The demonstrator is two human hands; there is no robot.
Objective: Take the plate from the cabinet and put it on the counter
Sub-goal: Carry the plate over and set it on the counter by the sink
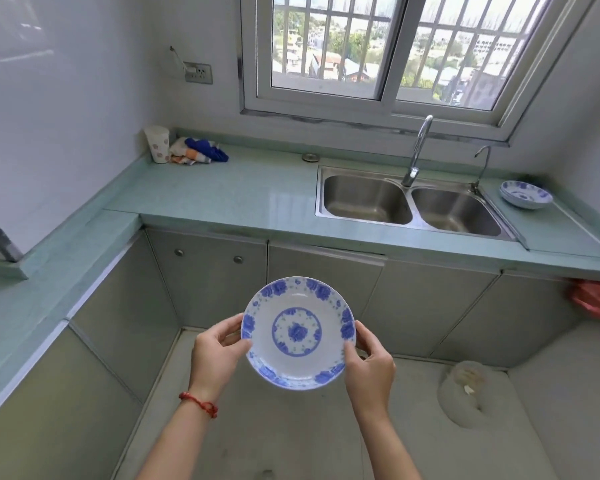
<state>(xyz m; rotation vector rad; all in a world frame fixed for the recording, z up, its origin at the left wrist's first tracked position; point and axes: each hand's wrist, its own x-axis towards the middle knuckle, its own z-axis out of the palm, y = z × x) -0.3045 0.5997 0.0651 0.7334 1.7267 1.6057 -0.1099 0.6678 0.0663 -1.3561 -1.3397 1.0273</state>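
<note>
our left hand [216, 355] and right hand [369, 367] grip plate [298, 332] by opposite rims; white, blue floral border, level, above floor, short of bench [243, 199].

The plate [298, 332] looks like glazed ceramic — glossy white with blue printed flowers. The counter [243, 195] is a smooth, pale green surface with a soft sheen. The double sink [409, 206] is brushed stainless steel, its faucet [417, 150] polished chrome — mirror-bright. Crumpled cloth [198, 151] looks soft and matt. Cabinet doors [205, 275] appear matt grey.
</note>
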